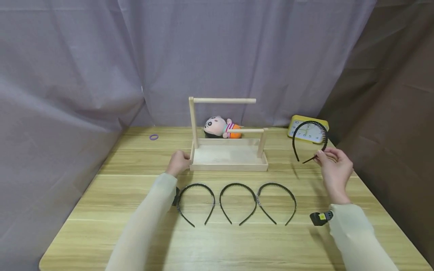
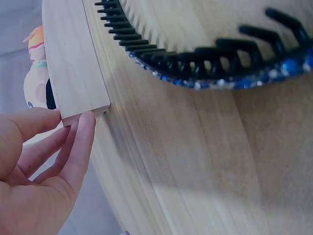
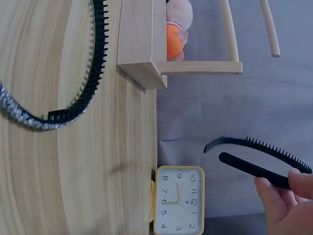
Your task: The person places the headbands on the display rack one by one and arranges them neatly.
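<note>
My left hand point(image 1: 178, 163) grips the front left corner of a pale wooden rack point(image 1: 228, 168), thumb on one side and fingers on the other in the left wrist view. The rack has a shallow tray and two horizontal bars at different heights. On the right, my right hand point(image 1: 335, 171) pinches a black toothed headband point(image 1: 310, 122) near one end, raised above the table with its open ends downward. Three more headbands lie in a row before the rack: a left one point(image 1: 197, 184) with blue glitter point(image 2: 215, 81), a middle one point(image 1: 236, 184) and a right one point(image 1: 272, 184) with silvery glitter.
Behind the rack lies a plush doll point(image 1: 218, 126) in orange and stripes. A yellow clock point(image 3: 179, 200) stands at the back right, partly behind the raised headband in the head view. At the back left is a purple ring point(image 1: 150, 137). Grey curtains point(image 1: 217, 56) enclose the table.
</note>
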Action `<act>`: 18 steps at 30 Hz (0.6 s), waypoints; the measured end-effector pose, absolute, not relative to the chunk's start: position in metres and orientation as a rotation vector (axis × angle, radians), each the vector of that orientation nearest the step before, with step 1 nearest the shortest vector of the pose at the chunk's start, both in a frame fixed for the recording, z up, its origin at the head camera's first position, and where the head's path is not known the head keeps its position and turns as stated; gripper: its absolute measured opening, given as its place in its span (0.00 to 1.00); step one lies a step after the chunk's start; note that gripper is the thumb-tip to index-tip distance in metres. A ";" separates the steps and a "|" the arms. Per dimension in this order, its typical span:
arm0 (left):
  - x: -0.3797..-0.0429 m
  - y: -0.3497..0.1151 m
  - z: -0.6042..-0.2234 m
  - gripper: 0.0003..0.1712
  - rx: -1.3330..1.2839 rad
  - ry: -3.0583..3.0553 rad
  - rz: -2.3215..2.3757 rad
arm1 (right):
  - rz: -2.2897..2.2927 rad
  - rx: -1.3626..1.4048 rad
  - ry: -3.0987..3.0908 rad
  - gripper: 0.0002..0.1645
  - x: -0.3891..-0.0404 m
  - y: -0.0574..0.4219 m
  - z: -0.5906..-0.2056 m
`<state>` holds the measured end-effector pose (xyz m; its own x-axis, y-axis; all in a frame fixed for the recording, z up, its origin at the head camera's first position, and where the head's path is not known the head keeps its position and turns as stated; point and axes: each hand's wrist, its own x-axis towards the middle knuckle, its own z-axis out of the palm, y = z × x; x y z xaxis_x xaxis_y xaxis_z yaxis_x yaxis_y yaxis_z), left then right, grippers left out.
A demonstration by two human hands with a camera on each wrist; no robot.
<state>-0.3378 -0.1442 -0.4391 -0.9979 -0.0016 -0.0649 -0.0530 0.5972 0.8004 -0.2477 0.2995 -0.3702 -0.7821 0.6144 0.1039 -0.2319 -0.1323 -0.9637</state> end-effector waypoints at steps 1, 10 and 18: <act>-0.338 -0.144 -0.439 0.12 -0.051 2.754 1.386 | 1.950 -0.417 -1.585 0.09 -0.249 0.298 -0.370; -0.336 -0.144 -0.438 0.13 -0.075 2.754 1.414 | 1.910 -0.292 -1.596 0.09 -0.261 0.285 -0.365; -0.334 -0.142 -0.437 0.12 -0.089 2.750 1.422 | 1.884 -0.207 -1.586 0.10 -0.275 0.269 -0.360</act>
<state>-0.3345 -0.1420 -0.4373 -0.9974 -0.0307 -0.0653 -0.0710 0.5769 0.8138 -0.2750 0.2685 -0.3599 -0.7713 0.5692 0.2848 -0.3778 -0.0493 -0.9246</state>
